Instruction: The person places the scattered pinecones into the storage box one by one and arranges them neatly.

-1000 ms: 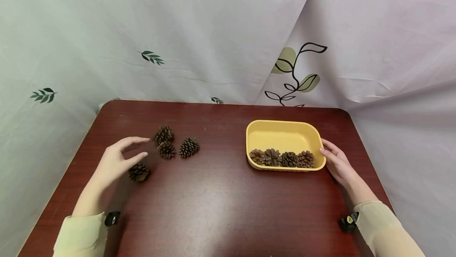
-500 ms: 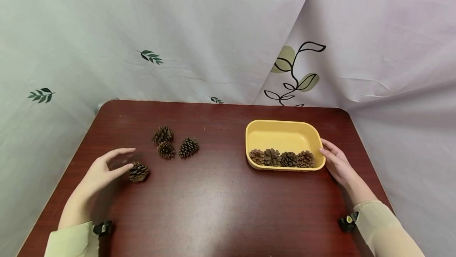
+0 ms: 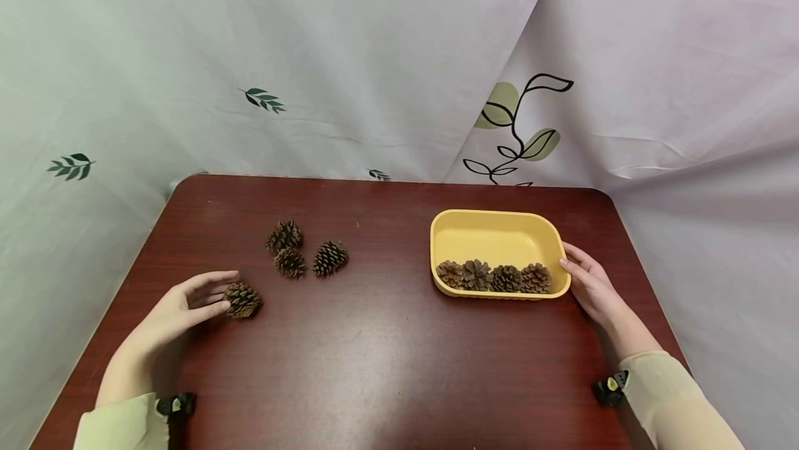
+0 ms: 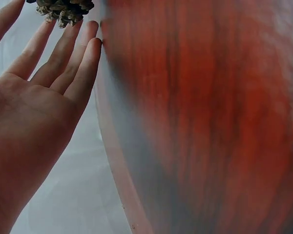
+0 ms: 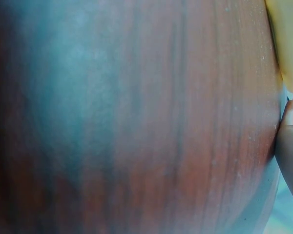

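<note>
My left hand (image 3: 181, 308) is at the left of the table, beside a brown pine cone (image 3: 243, 300). Its thumb tip and fingertips come right up to the cone's left side, the fingers lightly bent and spread. In the left wrist view the fingers are nearly straight, with the pine cone (image 4: 63, 9) just past their tips. On the right, my right hand (image 3: 593, 287) holds the end of a yellow rectangular container (image 3: 499, 213), thumb on the rim and fingers along the outer wall. Several pine cones (image 3: 477, 275) stand in a row along the container's near side.
Farther back on the left lie three more pine cones: one at the rear (image 3: 284, 236), one touching it in front (image 3: 290, 263) and one to the right (image 3: 330, 258). The dark red wooden table (image 3: 374, 339) backs onto a pale curtain (image 3: 349, 75) with leaf prints.
My left hand has drawn back from the rear cones, down and left, then its fingers have come in around the nearest cone. The right hand and the container have stayed put.
</note>
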### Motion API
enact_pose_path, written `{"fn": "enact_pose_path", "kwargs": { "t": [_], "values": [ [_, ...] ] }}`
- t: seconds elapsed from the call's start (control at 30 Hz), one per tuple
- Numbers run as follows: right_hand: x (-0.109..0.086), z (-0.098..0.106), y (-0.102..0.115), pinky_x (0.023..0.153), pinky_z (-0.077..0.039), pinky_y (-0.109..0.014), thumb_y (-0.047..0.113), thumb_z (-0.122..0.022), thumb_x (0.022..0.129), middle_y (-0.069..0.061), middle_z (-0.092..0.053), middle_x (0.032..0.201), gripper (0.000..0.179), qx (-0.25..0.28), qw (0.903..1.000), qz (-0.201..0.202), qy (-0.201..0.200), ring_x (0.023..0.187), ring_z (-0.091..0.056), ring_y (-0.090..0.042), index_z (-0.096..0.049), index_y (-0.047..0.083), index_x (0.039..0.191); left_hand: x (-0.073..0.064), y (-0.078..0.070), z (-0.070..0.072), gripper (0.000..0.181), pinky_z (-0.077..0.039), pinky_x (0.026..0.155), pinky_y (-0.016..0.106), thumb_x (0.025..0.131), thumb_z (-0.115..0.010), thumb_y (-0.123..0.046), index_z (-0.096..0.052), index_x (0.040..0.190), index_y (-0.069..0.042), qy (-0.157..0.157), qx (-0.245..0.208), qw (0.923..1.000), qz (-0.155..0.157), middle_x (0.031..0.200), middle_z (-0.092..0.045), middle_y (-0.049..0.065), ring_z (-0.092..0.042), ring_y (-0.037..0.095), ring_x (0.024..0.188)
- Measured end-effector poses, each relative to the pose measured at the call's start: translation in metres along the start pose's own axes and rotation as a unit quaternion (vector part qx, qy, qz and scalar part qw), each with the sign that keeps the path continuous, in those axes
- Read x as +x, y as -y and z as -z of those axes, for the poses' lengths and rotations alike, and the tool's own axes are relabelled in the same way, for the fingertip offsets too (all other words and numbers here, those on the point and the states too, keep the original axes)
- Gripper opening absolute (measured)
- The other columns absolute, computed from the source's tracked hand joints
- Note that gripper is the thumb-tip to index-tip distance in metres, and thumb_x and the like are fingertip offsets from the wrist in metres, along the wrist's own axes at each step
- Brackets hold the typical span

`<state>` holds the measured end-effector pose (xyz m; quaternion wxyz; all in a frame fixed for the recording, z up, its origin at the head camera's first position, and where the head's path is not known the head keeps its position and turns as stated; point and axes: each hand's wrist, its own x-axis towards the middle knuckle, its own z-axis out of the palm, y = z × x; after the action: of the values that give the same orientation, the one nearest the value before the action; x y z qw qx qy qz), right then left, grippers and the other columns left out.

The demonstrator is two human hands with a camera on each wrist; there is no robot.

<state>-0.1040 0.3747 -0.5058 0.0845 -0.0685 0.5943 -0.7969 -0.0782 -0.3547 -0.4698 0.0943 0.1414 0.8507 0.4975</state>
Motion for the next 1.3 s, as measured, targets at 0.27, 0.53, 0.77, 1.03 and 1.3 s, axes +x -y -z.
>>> {"fn": "enact_pose_path", "kwargs": {
  "t": [0.27, 0.53, 0.77, 1.03, 1.3],
  "values": [
    [-0.001, 0.000, 0.000, 0.099, -0.055, -0.013, -0.002, -0.038, 0.112, 0.010, -0.068, 0.133, 0.041, -0.016, 0.9998, -0.002, -0.007, 0.121, -0.066, 0.000, -0.061, 0.019, 0.138, 0.001, -0.003, -0.001, 0.048, -0.049, 0.088, 0.002, 0.100, -0.073, -0.010, -0.061, 0.145, 0.001, 0.009, 0.059, 0.9977, 0.032, 0.130, -0.058, -0.041, -0.054, -0.022, 0.113],
    [-0.001, 0.000, -0.001, 0.099, -0.055, -0.014, -0.002, -0.037, 0.111, 0.008, -0.069, 0.133, 0.041, -0.002, 1.0000, 0.000, -0.002, 0.121, -0.066, -0.001, -0.061, 0.018, 0.137, 0.003, -0.001, 0.000, 0.047, -0.054, 0.082, 0.007, 0.098, -0.078, -0.014, -0.065, 0.140, 0.003, -0.001, 0.070, 0.9948, 0.074, 0.120, -0.060, -0.042, -0.057, -0.022, 0.107],
    [0.000, 0.000, -0.001, 0.099, -0.055, -0.013, -0.002, -0.038, 0.112, 0.009, -0.069, 0.134, 0.040, -0.009, 1.0000, -0.002, -0.003, 0.121, -0.066, 0.000, -0.062, 0.019, 0.137, 0.003, -0.006, -0.002, 0.048, -0.058, 0.076, 0.011, 0.095, -0.081, -0.017, -0.068, 0.137, 0.003, -0.021, 0.080, 0.9918, 0.097, 0.113, -0.060, -0.043, -0.059, -0.022, 0.100],
    [0.000, 0.000, 0.000, 0.098, -0.055, -0.014, -0.002, -0.038, 0.112, 0.010, -0.069, 0.133, 0.041, -0.008, 0.9999, -0.005, -0.006, 0.119, -0.067, -0.001, -0.062, 0.019, 0.136, 0.006, -0.020, -0.008, 0.047, -0.058, 0.074, 0.010, 0.095, -0.082, -0.018, -0.069, 0.136, 0.000, -0.067, 0.071, 0.9927, 0.071, 0.114, -0.061, -0.043, -0.062, -0.022, 0.100],
    [-0.001, 0.000, 0.000, 0.098, -0.055, -0.014, -0.001, -0.038, 0.112, 0.010, -0.070, 0.132, 0.040, -0.008, 0.9999, -0.009, -0.007, 0.119, -0.067, 0.000, -0.062, 0.020, 0.136, 0.017, -0.039, -0.021, 0.046, -0.055, 0.084, 0.004, 0.093, -0.084, -0.012, -0.070, 0.135, -0.002, -0.095, 0.065, 0.9929, 0.030, 0.115, -0.064, -0.041, -0.061, -0.022, 0.102]
  ]
}}
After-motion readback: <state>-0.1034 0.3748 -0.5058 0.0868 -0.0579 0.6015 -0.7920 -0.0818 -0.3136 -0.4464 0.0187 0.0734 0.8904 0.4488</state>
